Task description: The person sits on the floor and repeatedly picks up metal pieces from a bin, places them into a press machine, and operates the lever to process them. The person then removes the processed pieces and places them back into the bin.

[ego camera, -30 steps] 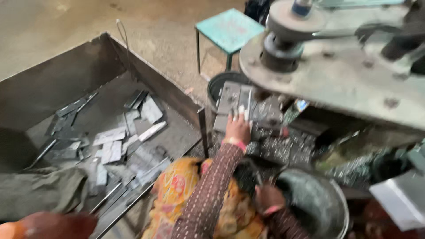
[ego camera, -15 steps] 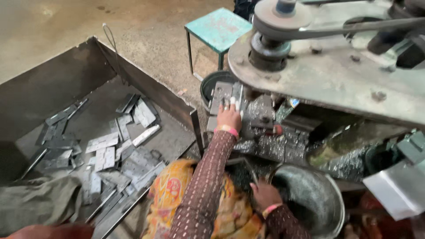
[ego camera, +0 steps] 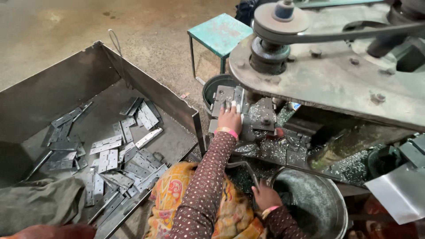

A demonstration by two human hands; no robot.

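Note:
My left hand (ego camera: 230, 118), with white tape on its fingertips, reaches forward and lies flat on a grey metal plate (ego camera: 225, 95) on the bed of a belt-driven press (ego camera: 318, 75). Its fingers press on the plate just in front of the press head. My right hand (ego camera: 265, 195) sits low at the near rim of a round metal pan (ego camera: 316, 199), fingers curled down into it. What they hold is hidden. Both arms wear brown dotted sleeves and a pink bangle.
A large open steel bin (ego camera: 146, 88) on the left holds several flat hinge plates (ego camera: 119, 150). A teal stool (ego camera: 220, 32) stands behind a dark bucket (ego camera: 212, 86). Metal shavings (ego camera: 274, 148) cover the press bed. A sheet-metal piece (ego camera: 398, 194) lies at the right.
The view has shifted a little. My left hand stays on the plate at the press, reaching slightly further in. My right hand remains at the pan rim.

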